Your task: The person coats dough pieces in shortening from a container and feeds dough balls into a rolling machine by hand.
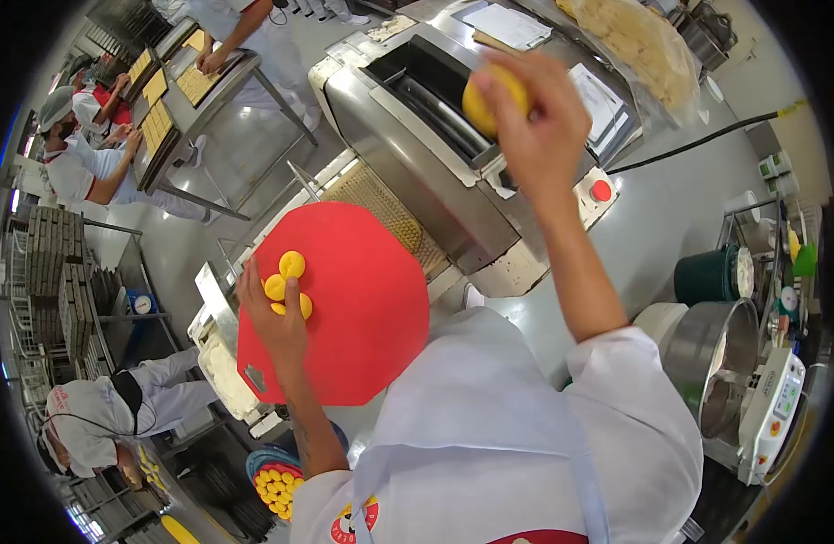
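Observation:
My left hand (276, 322) is on a red board (362, 299), its fingers and thumb curled around several round yellow dough pieces. One yellow dough piece (292, 264) lies at the fingertips, and others show between thumb and fingers. My right hand (544, 122) is raised and closed around a yellow dough piece (497, 100), a little blurred. It is over the right end of a metal machine's open hopper (426, 95), which has dark rollers inside. The board rests over the machine's front, beside a perforated metal mesh (371, 204).
A red stop button (601, 190) sits on the machine's right side. Bagged dough (630, 45) and papers (507, 25) lie on top. Below left stands a tub of yellow dough pieces (279, 490). Co-workers stand at a tray table (195, 118); another person (108, 417) bends at lower left. A mixer bowl (707, 358) is right.

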The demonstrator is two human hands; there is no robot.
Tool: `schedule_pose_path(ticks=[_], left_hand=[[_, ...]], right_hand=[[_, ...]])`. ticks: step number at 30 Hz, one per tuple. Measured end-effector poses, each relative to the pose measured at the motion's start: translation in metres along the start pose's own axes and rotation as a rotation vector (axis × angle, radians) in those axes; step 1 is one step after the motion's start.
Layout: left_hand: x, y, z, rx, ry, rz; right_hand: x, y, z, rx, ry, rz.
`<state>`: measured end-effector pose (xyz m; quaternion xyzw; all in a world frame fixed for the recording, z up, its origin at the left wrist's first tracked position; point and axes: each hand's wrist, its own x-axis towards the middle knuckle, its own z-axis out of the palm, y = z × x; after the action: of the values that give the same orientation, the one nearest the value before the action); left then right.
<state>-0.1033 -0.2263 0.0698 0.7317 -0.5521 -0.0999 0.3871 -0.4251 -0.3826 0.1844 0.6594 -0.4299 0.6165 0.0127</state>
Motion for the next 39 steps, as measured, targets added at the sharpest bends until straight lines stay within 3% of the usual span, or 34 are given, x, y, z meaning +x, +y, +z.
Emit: schedule_pose_path(ticks=[1,4,6,8,10,13,16,18,19,20,22,24,26,28,29,31,33,35,37,39], left_hand=[[-0.010,-0.050,0.009,0.374,0.005,0.022],[-0.057,-0.142,0.032,0.634,-0.225,0.029],[-0.054,-0.140,0.032,0.569,-0.112,0.137],[-0.067,-0.137,0.032,0.460,-0.089,0.196],[-0.054,-0.135,0.030,0.328,-0.135,0.242],[-0.051,-0.082,0.040,0.082,-0.080,0.242],[-0.040,-0.002,0.023,-0.104,-0.182,0.216],[-0.017,0.034,0.012,-0.140,-0.186,0.299],[0.005,0.004,0.025,-0.132,-0.035,0.263],[0.024,-0.050,0.042,-0.132,0.106,0.225],[0.048,-0.146,0.078,0.630,0.253,0.129],[0.044,-0.161,0.077,0.540,-0.112,0.086],[0.035,-0.107,0.069,0.307,-0.288,-0.009],[0.008,-0.078,0.084,-0.011,-0.215,0.003],[0.000,-0.062,0.091,-0.124,-0.246,-0.074],[-0.014,-0.027,0.097,-0.345,-0.298,-0.238],[-0.018,0.012,0.092,-0.457,-0.267,-0.245],[-0.008,0.052,0.090,-0.593,-0.189,-0.222],[0.000,0.086,0.087,-0.720,-0.081,-0.196],[0.010,0.110,0.077,-1.063,-0.101,-0.209]], right_hand=[[0.005,0.024,0.008,-0.075,-0.094,0.010],[-0.015,0.082,0.022,-0.269,-0.278,0.063],[-0.028,0.097,0.011,-0.357,-0.320,0.137],[-0.041,0.088,-0.006,-0.216,-0.115,0.306],[-0.061,0.047,-0.006,0.033,-0.130,0.412],[-0.121,-0.030,0.021,0.264,-0.575,0.511],[-0.205,-0.055,0.059,0.952,-0.903,1.078],[-0.192,-0.053,0.052,0.920,-0.895,1.108],[-0.181,-0.049,0.043,0.890,-0.871,1.124],[-0.166,-0.040,0.034,0.816,-0.773,1.032],[-0.118,-0.028,0.008,0.713,-0.525,0.931],[-0.056,-0.019,-0.008,0.565,-0.240,0.671],[0.002,-0.008,-0.017,0.364,0.021,0.414],[0.043,0.028,0.012,0.411,0.260,0.124],[0.052,0.041,0.032,0.341,0.255,0.091],[0.043,0.077,0.063,0.013,-0.032,0.041],[0.020,0.100,0.081,-0.365,-0.294,-0.033],[-0.008,0.071,0.062,-0.018,-0.537,0.201],[-0.045,-0.005,0.032,0.316,-0.982,0.469],[-0.060,-0.017,0.030,0.505,-0.887,0.477]])
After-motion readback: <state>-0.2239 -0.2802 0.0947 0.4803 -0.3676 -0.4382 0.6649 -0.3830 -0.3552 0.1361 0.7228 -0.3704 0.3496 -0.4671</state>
